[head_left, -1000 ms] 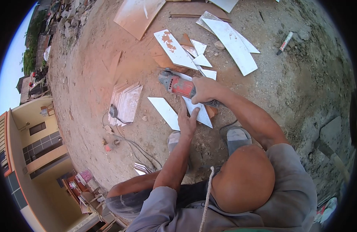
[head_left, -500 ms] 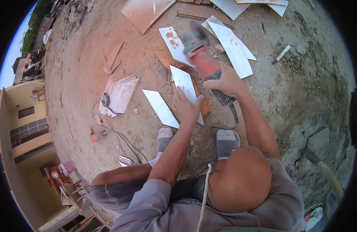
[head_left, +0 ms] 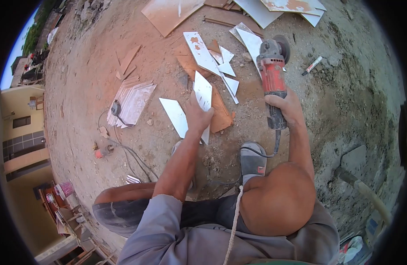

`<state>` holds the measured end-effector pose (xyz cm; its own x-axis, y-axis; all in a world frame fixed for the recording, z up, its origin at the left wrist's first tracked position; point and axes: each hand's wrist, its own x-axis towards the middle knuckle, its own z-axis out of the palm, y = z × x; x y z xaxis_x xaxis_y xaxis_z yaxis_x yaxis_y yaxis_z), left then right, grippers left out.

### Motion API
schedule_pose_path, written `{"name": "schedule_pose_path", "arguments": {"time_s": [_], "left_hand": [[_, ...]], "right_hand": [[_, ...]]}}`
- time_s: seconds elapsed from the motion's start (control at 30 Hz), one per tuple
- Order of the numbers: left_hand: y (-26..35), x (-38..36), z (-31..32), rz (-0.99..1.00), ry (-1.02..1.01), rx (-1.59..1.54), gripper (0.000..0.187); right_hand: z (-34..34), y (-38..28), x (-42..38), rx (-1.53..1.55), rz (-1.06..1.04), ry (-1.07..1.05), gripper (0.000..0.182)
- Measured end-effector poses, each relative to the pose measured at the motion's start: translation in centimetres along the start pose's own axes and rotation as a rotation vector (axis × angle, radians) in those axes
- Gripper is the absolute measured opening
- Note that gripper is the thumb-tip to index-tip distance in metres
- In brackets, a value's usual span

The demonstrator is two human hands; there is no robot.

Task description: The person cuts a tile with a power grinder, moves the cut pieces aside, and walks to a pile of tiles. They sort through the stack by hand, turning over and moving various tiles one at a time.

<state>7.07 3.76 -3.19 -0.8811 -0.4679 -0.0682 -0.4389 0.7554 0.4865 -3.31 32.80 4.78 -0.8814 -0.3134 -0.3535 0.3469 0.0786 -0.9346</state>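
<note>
My right hand is wrapped round the body of a red and black angle grinder, its disc at the top beside a white tile piece. My left hand grips a narrow white tile with pointed ends by its left edge. Left of that hand, another white slanted tile piece lies on the ground. Orange-brown tile pieces lie to the right of the held tile. Above them is a long white tile with brown patches, near small white triangular offcuts.
A stack of slanted tiles lies left, with a dark round object on it. Cables run by a red tool. Large tiles lie at the top. A marker and a shovel are on the right.
The grinder in my right hand has moved right and turned more upright, uncovering small triangular offcuts. My left hand and its tile have shifted slightly left, and the fingers now wrap its edge.
</note>
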Motion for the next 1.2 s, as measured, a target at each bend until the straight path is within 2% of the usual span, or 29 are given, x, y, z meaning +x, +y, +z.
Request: {"name": "schedule_pose_path", "arguments": {"time_s": [0.07, 0.13, 0.23, 0.27, 0.33, 0.4, 0.47, 0.53, 0.63, 0.67, 0.73, 0.77, 0.83, 0.9, 0.97, 1.07, 1.13, 1.2], "left_hand": [[-0.9, 0.3, -2.8, 0.03, -0.089, -0.101, 0.094], [-1.8, 0.8, -6.1, 0.075, -0.019, -0.033, 0.092], [-3.3, 2.4, -12.5, 0.335, 0.116, 0.046, 0.089], [-3.3, 2.8, -15.2, 0.322, 0.15, 0.049, 0.089], [-4.1, 3.2, -20.5, 0.392, 0.162, 0.148, 0.087], [-4.9, 3.3, -25.9, 0.5, 0.257, 0.327, 0.085], [-5.9, 2.4, -31.9, 0.559, 0.218, 0.35, 0.082], [-6.6, 0.1, -37.4, 0.425, 0.133, 0.445, 0.081], [-9.9, -5.9, -42.0, 0.326, 0.233, 0.34, 0.091], [-12.8, -8.8, -42.7, 0.247, 0.24, 0.351, 0.091], [-18.3, -14.0, -42.7, 0.095, 0.356, 0.359, 0.071], [-21.6, -16.7, -42.6, 0.127, 0.351, 0.293, 0.079], [-27.8, -23.3, -40.5, -0.057, 0.433, 0.259, 0.081], [-33.9, -30.2, -36.6, -0.352, 0.46, 0.291, 0.084], [-35.0, -35.4, -33.1, -0.614, 0.38, 0.219, 0.088], [-37.5, -38.8, -27.9, -0.607, 0.371, 0.128, 0.089], [-37.2, -38.6, -26.0, -0.656, 0.351, 0.084, 0.093], [-37.1, -37.9, -24.8, -0.615, 0.372, 0.018, 0.093]], "right_hand": [[0.0, -1.5, -0.7, 0.021, 0.061, 0.006, 0.046], [0.1, -2.6, -1.2, 0.035, 0.0, 0.031, 0.043], [0.2, -5.0, -1.9, 0.048, -0.124, 0.088, 0.04], [0.1, -5.9, -2.2, 0.048, -0.178, 0.122, 0.039], [-0.3, -8.1, -2.6, 0.079, -0.187, 0.058, 0.04], [-0.7, -10.2, -3.4, 0.085, -0.174, 0.04, 0.041], [-1.1, -12.4, -3.5, 0.104, -0.22, 0.048, 0.041], [-4.0, -13.9, -0.9, 0.15, -0.26, -0.015, 0.043], [-7.0, -16.8, 1.4, 0.113, -0.262, -0.051, 0.044], [-7.5, -17.5, 1.7, 0.09, -0.246, -0.05, 0.044], [-8.6, -18.9, 1.5, 0.042, -0.216, -0.033, 0.044], [-9.2, -19.4, 1.2, 0.022, -0.205, -0.018, 0.045], [-10.1, -20.5, 0.4, -0.008, -0.195, 0.01, 0.045], [-10.7, -21.8, -0.6, -0.039, -0.188, 0.03, 0.046], [-11.0, -22.8, -1.3, -0.035, -0.189, 0.052, 0.046], [-10.2, -24.6, -1.0, 0.013, -0.174, 0.134, 0.047], [-8.5, -25.6, -1.5, -0.009, -0.162, 0.145, 0.047], [-7.4, -25.8, -2.0, -0.033, -0.179, 0.128, 0.046]]}}
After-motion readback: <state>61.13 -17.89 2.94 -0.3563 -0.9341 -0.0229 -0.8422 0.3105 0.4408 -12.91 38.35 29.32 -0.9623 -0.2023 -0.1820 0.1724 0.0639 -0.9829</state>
